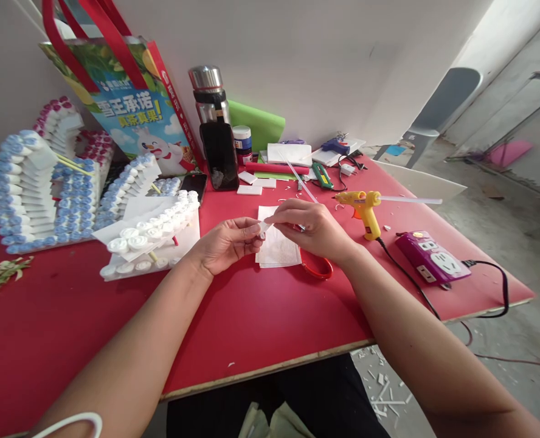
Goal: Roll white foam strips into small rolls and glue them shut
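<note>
Between my two hands is a small piece of white paper [264,227]. My left hand [228,243] pinches it from the left with thumb and fingertips. From the right, the fingertips of my right hand [313,228] close on the same piece. Beneath them lies a stack of white paper sheets [279,254] on the red table [261,316]. Red-handled scissors [318,267] rest partly under my right hand, their blades mostly hidden. Left of my left hand stands a white model [151,234] covered with rolled white paper flowers.
A yellow glue gun [365,210] with a glue stick stands to the right, its cord near a purple power strip [432,258]. Behind are a phone [218,157], a steel bottle [208,91] and a green cutter [321,175]. Blue-and-white flower models [37,188] and a shopping bag [133,115] stand left.
</note>
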The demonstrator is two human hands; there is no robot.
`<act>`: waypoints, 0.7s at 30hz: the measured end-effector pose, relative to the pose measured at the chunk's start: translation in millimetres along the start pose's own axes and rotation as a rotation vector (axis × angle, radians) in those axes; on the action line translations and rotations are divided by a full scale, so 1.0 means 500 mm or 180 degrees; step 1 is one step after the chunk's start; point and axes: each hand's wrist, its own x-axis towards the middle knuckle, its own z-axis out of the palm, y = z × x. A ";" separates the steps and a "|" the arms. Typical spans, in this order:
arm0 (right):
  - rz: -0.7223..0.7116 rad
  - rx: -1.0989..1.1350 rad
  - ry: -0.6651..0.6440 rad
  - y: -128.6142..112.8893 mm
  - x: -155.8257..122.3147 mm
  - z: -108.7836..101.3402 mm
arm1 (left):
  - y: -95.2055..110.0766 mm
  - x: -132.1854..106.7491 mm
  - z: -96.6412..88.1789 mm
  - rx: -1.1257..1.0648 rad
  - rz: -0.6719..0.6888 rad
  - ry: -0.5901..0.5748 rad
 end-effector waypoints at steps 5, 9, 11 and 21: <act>0.1395 0.0703 0.0427 -0.011 0.004 0.009 | -0.004 0.001 0.007 0.0220 0.0438 0.0238; 0.2060 0.1019 0.0299 -0.018 0.011 0.021 | -0.009 -0.001 0.020 0.0462 0.0753 0.0379; 0.2194 0.1014 0.0232 -0.018 0.013 0.026 | -0.011 -0.002 0.025 0.0670 0.0891 0.0450; 0.2129 0.0943 0.0152 -0.008 0.005 0.043 | -0.013 -0.008 0.040 0.1278 0.1112 0.0493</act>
